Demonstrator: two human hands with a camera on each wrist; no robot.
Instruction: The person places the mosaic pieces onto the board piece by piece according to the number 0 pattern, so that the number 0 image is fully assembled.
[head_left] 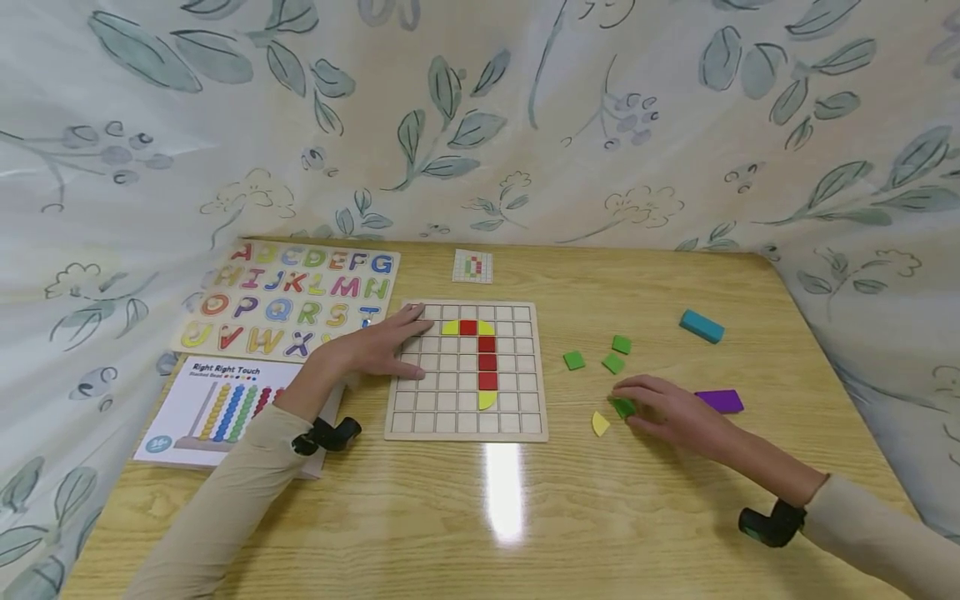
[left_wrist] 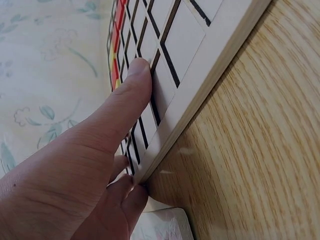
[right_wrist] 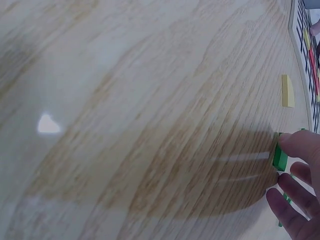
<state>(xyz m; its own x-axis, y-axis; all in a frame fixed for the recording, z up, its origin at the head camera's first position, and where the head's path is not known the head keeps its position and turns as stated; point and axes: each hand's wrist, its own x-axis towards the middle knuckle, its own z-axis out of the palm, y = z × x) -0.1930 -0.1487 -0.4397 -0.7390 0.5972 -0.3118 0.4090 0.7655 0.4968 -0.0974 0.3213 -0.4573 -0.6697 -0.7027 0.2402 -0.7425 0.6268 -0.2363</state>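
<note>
My left hand (head_left: 381,343) rests at the left edge of a wooden grid board (head_left: 465,427). Its thumb (left_wrist: 136,75) lies on the squares, and the other fingers touch near the board's edge. On the board, red square tiles (head_left: 487,362) and yellow quarter-round tiles (head_left: 487,400) form a hook shape. To the right of the board, my right hand (head_left: 678,417) pinches a green square tile (right_wrist: 280,155) between thumb and finger, at the table surface. Close by lie a loose yellow quarter-round tile (head_left: 600,423) and green square tiles (head_left: 573,360).
A small pattern card (head_left: 472,267) lies behind the board. Left of it are an alphabet puzzle (head_left: 292,287) and a white bead-toy box (head_left: 176,408). A blue block (head_left: 702,326) and a purple block (head_left: 722,401) lie at right. A floral cloth (head_left: 480,150) hangs behind the table.
</note>
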